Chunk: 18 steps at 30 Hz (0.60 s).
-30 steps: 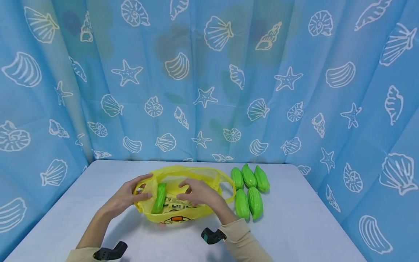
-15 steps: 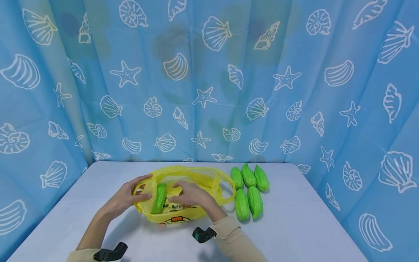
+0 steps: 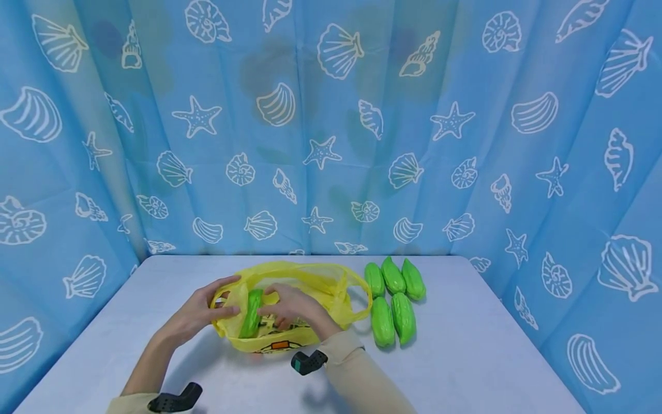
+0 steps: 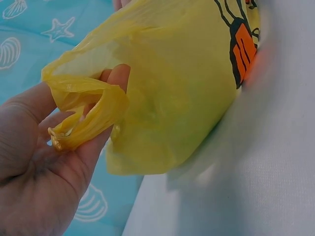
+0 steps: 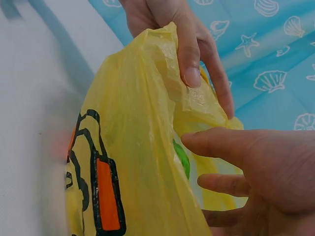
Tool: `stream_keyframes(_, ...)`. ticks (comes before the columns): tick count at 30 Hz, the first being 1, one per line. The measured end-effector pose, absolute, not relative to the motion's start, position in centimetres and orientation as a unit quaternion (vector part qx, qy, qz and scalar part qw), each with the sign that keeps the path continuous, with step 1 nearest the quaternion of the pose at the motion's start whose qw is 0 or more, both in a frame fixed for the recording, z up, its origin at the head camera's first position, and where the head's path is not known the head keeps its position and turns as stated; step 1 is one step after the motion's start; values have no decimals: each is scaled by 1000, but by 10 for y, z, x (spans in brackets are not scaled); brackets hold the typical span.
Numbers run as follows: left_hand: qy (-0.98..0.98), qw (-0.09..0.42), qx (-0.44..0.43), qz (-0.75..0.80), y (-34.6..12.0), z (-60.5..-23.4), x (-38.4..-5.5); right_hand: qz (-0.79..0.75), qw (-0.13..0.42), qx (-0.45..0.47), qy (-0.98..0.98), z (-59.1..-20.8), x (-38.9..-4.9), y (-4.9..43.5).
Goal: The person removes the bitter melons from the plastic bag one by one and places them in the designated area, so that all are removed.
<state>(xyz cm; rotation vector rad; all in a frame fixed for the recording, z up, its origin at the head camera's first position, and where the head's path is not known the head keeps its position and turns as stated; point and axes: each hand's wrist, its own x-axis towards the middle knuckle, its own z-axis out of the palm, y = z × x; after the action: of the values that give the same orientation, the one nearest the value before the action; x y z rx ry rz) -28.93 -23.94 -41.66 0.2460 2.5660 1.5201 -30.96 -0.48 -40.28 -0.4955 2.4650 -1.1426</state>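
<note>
A yellow plastic bag [image 3: 320,287] lies with its mouth spread, printed in black and orange on the near side. My left hand [image 3: 207,305] grips its left edge, the handle bunched round the fingers and the thumb over the rim. Inside, near that hand, sits a green bitter melon [image 3: 251,313], mostly covered by plastic in the right wrist view. My right hand [image 3: 295,307] reaches into the mouth with thumb and fingers spread; its fingertips are right beside the melon. In the right wrist view nothing shows between thumb and fingers [image 5: 224,184].
Right of the bag, several more green bitter melons [image 3: 403,319] lie in two rows on the white table [image 3: 455,356]. The bag's right handle [image 3: 362,293] loops out close to them. A blue shell-patterned curtain [image 3: 331,126] stands behind the table.
My right hand has moved left inside the bag's mouth, up to the bitter melon there. My left hand keeps its grip in the same place, and the melons on the table have not moved.
</note>
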Motion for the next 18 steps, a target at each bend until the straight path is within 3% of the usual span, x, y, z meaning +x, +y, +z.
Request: stream_keyframes(18, 859, 74, 80, 501, -238, -417, -290, -452, 197, -142, 858, -407, -313, -24)
